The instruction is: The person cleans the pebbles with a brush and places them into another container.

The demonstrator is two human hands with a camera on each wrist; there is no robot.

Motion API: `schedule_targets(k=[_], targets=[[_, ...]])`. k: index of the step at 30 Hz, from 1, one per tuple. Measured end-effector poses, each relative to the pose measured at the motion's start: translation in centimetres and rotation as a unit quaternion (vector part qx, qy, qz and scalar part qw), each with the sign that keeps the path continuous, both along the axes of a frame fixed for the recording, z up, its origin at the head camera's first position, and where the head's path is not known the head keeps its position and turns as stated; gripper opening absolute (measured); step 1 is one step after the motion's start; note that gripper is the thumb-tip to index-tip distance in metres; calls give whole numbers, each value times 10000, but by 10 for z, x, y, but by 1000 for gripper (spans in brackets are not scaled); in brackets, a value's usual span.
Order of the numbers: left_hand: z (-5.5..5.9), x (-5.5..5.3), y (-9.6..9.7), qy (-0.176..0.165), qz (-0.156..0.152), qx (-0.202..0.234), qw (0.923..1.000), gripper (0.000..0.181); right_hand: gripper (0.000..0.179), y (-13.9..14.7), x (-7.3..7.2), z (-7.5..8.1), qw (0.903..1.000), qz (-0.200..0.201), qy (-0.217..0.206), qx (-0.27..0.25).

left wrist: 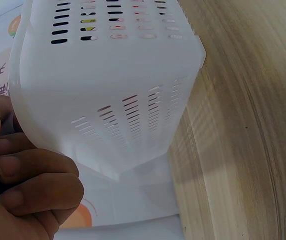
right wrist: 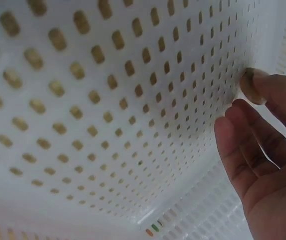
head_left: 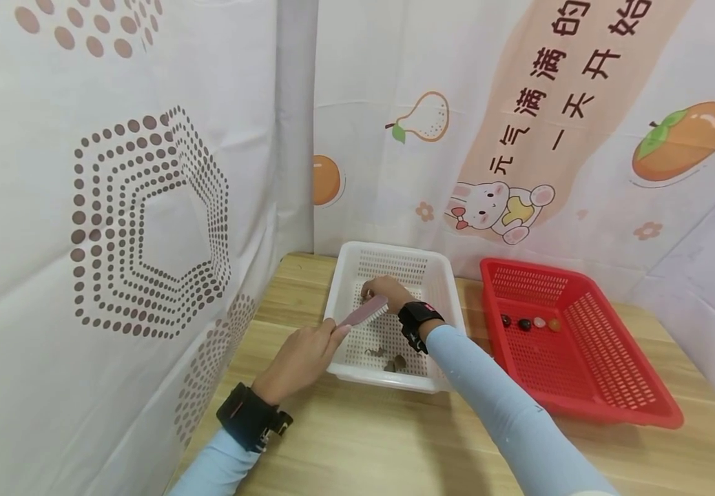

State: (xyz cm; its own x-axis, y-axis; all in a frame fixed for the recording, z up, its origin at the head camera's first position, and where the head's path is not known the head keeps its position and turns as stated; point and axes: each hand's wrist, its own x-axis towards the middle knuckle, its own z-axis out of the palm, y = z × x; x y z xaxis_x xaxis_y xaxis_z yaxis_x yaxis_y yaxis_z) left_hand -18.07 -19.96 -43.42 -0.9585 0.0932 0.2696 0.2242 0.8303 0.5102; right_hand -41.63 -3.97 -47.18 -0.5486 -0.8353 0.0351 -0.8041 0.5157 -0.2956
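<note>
My left hand (head_left: 300, 362) grips the handle of a mauve brush (head_left: 364, 313) with pale bristles, held over the near left rim of a white plastic basket (head_left: 388, 380). In the left wrist view the curled fingers (left wrist: 43, 192) are beside the basket's outer wall, and the brush is hidden. Inside the basket is my right hand (head_left: 390, 291), low over its perforated floor. In the right wrist view, that hand (right wrist: 262, 170) pinches a small smooth tan stone (right wrist: 254, 89) at the thumb tip. A brownish lump (head_left: 399, 362) and dirt bits (head_left: 375, 352) lie near the basket's front.
To the right stands a red plastic basket (head_left: 581, 396). Two dark stones, a pink stone (head_left: 539, 322) and an amber stone (head_left: 554, 324) lie in it. Both baskets sit on a wood-grain table (head_left: 345, 441). Printed curtains (head_left: 357, 138) hang behind and at the left.
</note>
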Motion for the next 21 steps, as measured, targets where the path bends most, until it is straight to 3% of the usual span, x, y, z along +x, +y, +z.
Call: schedule_targets(k=[7, 10, 14, 16, 18, 20, 21], targets=[[1, -2, 4, 91, -59, -18, 9999, 39, 10, 6, -1, -2, 9999, 74, 121, -82], [2, -2, 5, 61, -73, 1, 10000, 39, 13, 12, 1, 0, 9993, 185, 304, -71], [3, 0, 5, 1, -33, -9, 10000, 37, 29, 19, 10, 19, 9996, 41, 269, 110], [2, 0, 5, 1, -13, -39, 10000, 36, 29, 22, 18, 34, 9993, -227, -299, -25], [2, 1, 3, 8, -1, -64, 10000, 37, 26, 25, 26, 50, 9882, -644, -1337, -389], [3, 2, 1, -1, 32, -9, 10000, 37, 25, 30, 32, 62, 9634, -835, -2363, -955], [3, 3, 0, -18, 58, 14, 10000, 37, 24, 34, 33, 66, 9433, -910, -2937, -1254]])
